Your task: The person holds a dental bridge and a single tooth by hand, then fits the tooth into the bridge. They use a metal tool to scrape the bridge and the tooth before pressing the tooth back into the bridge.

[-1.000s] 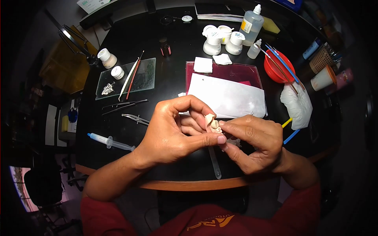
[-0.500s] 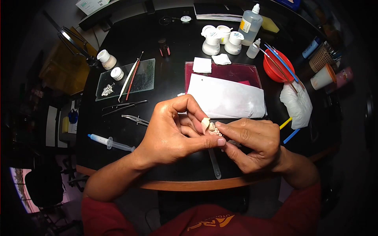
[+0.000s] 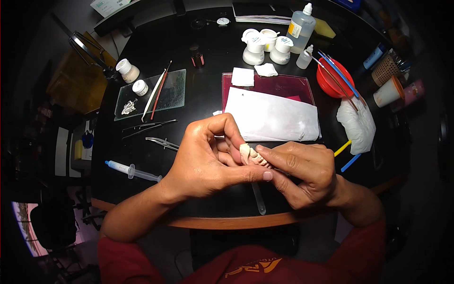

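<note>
Cream, plaster-like and ridged with tooth shapes, a small dental cast point(image 3: 260, 161) is held up between both hands, just on the wearer's side of the creased white paper sheet point(image 3: 272, 113). The bare left hand point(image 3: 201, 156) is curled in a C, forefinger arched to the cast's far left end and thumb laid along its near side. The bare right hand point(image 3: 302, 173) is nearly closed at the right end, forefinger tip on the tooth row and thumb low beside the other thumb; how firmly it presses, I cannot tell.

The cast looks light, stiff and dry, chalky rather than slippery, and probably brittle at the tooth edges and the thin pale flap at its left end. Its thicker base would be the safest hold, with only light fingertip contact on the crowns.

A clear plastic stick point(image 3: 258, 201) lies nearer the wearer than the sheet. To the sheet's left are steel tweezers point(image 3: 163, 142), a blue-tipped clear plastic syringe point(image 3: 118, 166) and a greenish glass slab point(image 3: 176, 90). A maroon slab point(image 3: 298, 84) shows beyond the sheet's far edge, with white plastic jars point(image 3: 254, 56) farther off; a red plastic bowl point(image 3: 326, 85) and a crumpled white tissue point(image 3: 358, 132) lie to its right.
</note>
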A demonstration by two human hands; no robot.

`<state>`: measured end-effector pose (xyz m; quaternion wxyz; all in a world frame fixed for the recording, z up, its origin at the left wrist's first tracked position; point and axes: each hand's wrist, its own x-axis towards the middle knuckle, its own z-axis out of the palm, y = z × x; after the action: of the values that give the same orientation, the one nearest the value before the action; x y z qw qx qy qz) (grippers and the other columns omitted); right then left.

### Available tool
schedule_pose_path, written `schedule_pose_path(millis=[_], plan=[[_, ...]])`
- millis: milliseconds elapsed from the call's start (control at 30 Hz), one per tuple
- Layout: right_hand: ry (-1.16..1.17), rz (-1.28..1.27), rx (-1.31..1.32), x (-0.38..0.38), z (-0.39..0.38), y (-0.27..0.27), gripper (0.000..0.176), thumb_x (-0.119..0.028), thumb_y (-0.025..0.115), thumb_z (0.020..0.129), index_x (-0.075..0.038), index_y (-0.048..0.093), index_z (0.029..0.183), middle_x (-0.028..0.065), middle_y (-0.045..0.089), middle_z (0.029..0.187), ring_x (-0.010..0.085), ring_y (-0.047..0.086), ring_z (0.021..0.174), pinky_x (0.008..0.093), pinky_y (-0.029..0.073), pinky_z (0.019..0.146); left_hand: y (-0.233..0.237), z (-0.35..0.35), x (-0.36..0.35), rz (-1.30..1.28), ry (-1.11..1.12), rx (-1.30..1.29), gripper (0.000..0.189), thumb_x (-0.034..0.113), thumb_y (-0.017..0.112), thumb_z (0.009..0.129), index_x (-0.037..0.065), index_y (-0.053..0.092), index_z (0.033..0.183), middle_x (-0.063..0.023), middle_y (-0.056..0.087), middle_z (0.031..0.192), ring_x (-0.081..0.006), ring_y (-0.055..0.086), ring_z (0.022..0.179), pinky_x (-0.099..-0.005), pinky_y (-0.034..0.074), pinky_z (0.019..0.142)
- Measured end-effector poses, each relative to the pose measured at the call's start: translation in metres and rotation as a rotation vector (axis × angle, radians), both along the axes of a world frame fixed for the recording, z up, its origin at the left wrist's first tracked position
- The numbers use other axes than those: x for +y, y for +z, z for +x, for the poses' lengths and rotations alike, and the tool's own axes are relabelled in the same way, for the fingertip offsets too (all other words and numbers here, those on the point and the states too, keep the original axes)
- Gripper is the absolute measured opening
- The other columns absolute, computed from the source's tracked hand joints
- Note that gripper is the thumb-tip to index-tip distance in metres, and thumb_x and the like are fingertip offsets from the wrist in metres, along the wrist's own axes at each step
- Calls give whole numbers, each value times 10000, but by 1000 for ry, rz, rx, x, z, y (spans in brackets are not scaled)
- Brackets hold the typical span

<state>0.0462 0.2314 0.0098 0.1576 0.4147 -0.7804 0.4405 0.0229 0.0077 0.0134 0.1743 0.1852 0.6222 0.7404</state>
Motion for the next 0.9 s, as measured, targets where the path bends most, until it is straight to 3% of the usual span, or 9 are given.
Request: schedule_pose_path(millis=[900], plan=[[5, -7, -10, -1, -1, -2, 373, 89, 697, 803, 115, 676, 1174, 195, 714, 849, 267, 718, 680, 327, 563, 581, -1, 0, 2, 41, 2, -6, 398, 24, 918, 745, 15, 526, 812, -121, 701, 831, -124, 727, 815, -214, 617, 666]])
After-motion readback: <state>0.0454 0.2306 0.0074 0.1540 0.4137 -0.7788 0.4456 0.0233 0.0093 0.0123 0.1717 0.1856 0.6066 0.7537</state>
